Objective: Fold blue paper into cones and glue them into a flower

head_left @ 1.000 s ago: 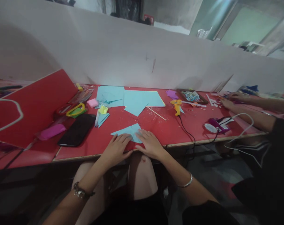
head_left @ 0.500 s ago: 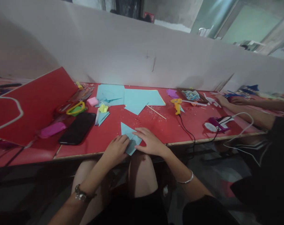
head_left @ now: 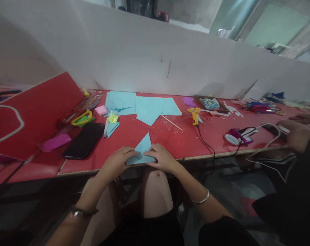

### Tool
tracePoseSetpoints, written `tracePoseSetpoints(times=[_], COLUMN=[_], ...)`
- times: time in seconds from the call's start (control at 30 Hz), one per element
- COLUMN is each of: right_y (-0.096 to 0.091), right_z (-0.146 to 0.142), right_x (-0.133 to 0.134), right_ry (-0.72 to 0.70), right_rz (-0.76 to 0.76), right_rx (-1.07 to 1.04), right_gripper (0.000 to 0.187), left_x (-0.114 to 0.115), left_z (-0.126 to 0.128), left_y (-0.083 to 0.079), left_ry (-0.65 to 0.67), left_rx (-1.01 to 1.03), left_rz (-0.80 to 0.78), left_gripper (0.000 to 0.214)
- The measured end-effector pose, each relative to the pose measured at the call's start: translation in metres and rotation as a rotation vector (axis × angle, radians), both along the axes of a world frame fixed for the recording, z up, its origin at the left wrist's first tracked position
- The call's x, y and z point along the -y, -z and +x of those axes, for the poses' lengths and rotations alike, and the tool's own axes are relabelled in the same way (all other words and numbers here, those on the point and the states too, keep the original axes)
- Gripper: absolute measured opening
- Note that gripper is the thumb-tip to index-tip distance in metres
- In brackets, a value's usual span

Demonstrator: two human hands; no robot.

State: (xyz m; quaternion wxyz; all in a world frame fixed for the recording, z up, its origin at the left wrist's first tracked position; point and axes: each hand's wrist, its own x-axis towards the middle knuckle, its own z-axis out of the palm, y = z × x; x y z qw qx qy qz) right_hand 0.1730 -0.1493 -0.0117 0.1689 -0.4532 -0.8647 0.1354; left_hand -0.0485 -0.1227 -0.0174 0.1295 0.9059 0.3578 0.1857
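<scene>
A light-blue folded paper (head_left: 144, 146) lies at the table's front edge, its point facing away from me and its wide side toward me. My left hand (head_left: 121, 156) grips its left corner, the fingers closed over the paper. On the other side my right hand (head_left: 162, 158) holds the right corner between thumb and fingers. Beyond it, larger light-blue sheets (head_left: 155, 105) rest near the partition, with a thin wooden stick (head_left: 171, 123) beside them. Small folded blue pieces (head_left: 112, 129) lie to the left.
A black phone (head_left: 83, 141) lies left, before a leaning red board (head_left: 39, 112). Right of centre are a yellow glue gun (head_left: 194, 115) with a black cord and a tray of paper bits (head_left: 210, 104). Another person's hand (head_left: 297, 133) is at far right.
The blue paper has turned so its point faces away from me. My hands have moved to its two near corners. The other person's arm has drawn back toward the table's front edge.
</scene>
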Motion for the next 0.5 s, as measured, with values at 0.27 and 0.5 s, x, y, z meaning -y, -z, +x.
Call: tracePoseSetpoints(times=[0.27,0.5], right_y=[0.008,0.007], right_z=[0.002,0.000], right_x=[-0.017,-0.017], right_ry=[-0.028,-0.008], right_rz=[-0.060,-0.047], right_rx=[-0.165,-0.246], right_gripper=[0.033,0.014], left_x=[-0.005,0.000], left_z=[0.001,0.002], left_y=[0.007,0.009], left_ry=[0.004,-0.023], left_rx=[0.079,0.073], left_rz=[-0.024,0.096], left_gripper=[0.022,0.015])
